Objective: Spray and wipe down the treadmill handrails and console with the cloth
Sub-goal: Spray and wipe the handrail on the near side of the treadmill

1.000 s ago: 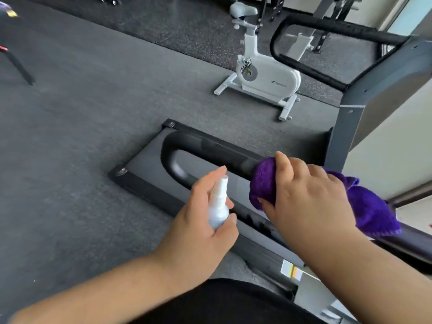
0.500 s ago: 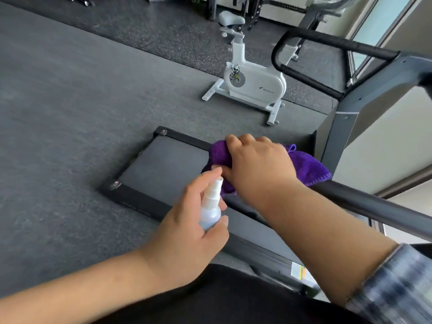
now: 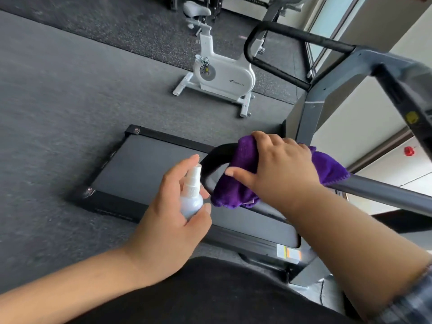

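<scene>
Your right hand [image 3: 280, 169] has its fingers curled over the purple cloth [image 3: 236, 183], pressing it around the near handrail [image 3: 383, 192] just where the bar bends into its rounded end. Your left hand [image 3: 173, 206] grips the small spray bottle [image 3: 191, 197], with the fingers wrapped round its body and the index finger raised over the white nozzle, which points toward 1 o'clock at the cloth and the bar's curve.

What matters for the next stroke is the rail's long axis: from your right hand it runs away toward 4 o'clock, a long bare grey length well apart from the cloth. Toward 10 o'clock only the short black bend is left. The cloth sits at that end of the rail, so the uncovered stretch lies on your right hand's own side, and that hand is plainly the nearer one to it. The bottle hand is just beside the cloth, at its 8 o'clock.

The far handrail [image 3: 280, 50] loops up at 12 o'clock, beyond the treadmill deck [image 3: 149, 164], and looks untouched by either hand. The console is not clearly in view; a dark blurred edge at 2 o'clock may belong to it. A white exercise bike [image 3: 222, 73] stands on the floor behind.
</scene>
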Motion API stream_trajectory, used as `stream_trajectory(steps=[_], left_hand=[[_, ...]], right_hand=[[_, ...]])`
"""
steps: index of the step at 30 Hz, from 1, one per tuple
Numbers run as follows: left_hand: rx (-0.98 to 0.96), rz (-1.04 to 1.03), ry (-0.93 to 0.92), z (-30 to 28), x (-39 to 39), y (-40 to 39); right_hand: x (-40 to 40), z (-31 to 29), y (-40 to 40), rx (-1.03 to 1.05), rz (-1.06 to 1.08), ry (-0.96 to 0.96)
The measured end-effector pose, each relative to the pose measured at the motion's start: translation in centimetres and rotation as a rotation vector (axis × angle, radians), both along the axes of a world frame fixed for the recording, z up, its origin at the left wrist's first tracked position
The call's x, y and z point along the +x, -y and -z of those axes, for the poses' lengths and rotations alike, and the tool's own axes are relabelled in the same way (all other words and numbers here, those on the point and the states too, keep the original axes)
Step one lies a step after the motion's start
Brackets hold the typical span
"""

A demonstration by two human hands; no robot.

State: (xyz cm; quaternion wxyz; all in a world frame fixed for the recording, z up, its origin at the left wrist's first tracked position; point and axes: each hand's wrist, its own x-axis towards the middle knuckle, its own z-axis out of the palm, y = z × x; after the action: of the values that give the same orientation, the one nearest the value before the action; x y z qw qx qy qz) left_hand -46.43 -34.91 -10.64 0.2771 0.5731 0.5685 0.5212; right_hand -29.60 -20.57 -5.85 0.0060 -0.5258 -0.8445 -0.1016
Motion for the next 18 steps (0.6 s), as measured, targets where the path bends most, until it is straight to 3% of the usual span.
stream_trajectory(steps=[2,9,14,18], left_hand=[[-0.002,0.006,0.0,0.1,-0.1,0.1],[0.025,0.033,-0.025,0.0,0.2,-0.3],[0.032,-0.001,0.001,0.2,-1.0,0.0],[-0.009,-0.039,0.031,0.8,-2.1,0.7]], right_hand=[[-2.1,0.5,0.1,0.09,0.0,-0.005],[-7.2,0.8,-0.5,0.018,-0.279,0.156],[-1.9,-0.6,-1.5,-0.123,-0.187,0.051],[-2.1,0.2,-0.9,-0.044,-0.153,0.085]])
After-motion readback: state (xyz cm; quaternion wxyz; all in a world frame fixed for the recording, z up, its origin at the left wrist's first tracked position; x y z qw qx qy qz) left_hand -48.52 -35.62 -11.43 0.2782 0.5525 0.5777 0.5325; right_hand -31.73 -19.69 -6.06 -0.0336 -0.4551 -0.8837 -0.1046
